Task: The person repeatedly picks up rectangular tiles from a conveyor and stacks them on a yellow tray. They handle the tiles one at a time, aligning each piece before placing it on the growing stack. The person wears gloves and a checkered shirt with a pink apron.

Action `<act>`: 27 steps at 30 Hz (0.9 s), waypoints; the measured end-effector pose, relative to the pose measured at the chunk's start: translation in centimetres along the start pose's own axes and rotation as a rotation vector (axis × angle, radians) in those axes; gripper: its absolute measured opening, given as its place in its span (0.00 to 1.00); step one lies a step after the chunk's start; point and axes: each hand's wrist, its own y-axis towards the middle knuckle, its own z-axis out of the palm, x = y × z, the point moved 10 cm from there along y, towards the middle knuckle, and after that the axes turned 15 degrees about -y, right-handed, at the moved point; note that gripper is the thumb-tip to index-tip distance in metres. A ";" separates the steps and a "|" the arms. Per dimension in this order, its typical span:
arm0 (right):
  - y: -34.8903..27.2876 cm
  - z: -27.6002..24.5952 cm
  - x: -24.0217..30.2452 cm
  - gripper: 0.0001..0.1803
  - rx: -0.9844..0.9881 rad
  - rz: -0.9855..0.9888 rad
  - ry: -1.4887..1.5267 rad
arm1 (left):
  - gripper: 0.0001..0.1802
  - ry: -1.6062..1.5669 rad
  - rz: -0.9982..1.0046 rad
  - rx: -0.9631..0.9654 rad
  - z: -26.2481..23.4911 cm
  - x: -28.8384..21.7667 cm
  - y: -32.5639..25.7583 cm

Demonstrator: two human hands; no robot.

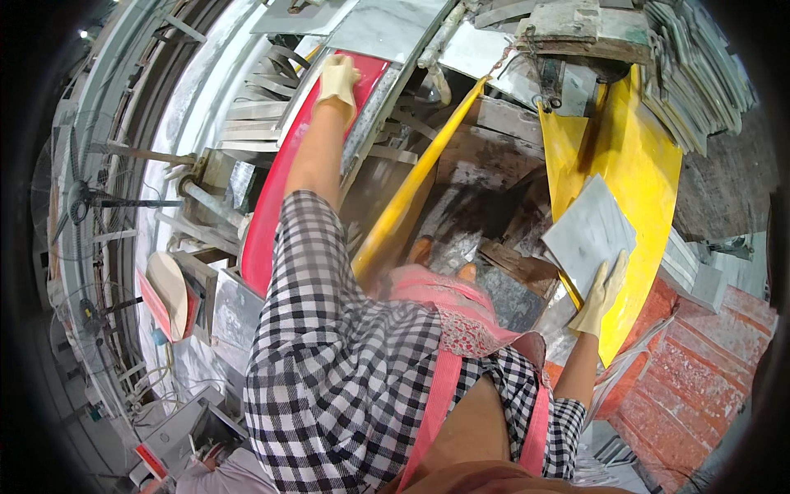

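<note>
My left hand, in a pale glove, reaches far forward over a long red strip. Its fingers are curled closed, and whatever they may hold is hidden. Just beyond it lies a grey-veined marble tile at the far end of the strip. Off to the right, my right hand, gloved as well, grips the near right edge of a square pale grey marble tile. That tile is tilted in front of a bent yellow sheet.
A stack of thin tiles leans at the far right. A yellow bar slants through the middle. Reddish crates stand at the near right. To the left are metal rollers and a machine frame, with a fan beyond.
</note>
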 end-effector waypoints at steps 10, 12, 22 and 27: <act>0.0 -0.5 0.3 0.30 0.091 0.062 0.033 | 0.17 -0.108 0.031 -0.060 -2.6 2.3 11.7; 0.1 -0.2 -0.2 0.30 0.112 0.082 0.032 | 0.18 -0.183 0.058 -0.185 -3.7 2.5 13.1; 0.1 0.2 -1.0 0.31 0.121 0.078 -0.082 | 0.10 0.232 0.062 0.025 -0.4 -3.3 13.9; 0.0 0.2 -1.1 0.31 0.103 0.116 0.069 | 0.17 0.262 -0.334 0.146 2.5 -5.1 10.8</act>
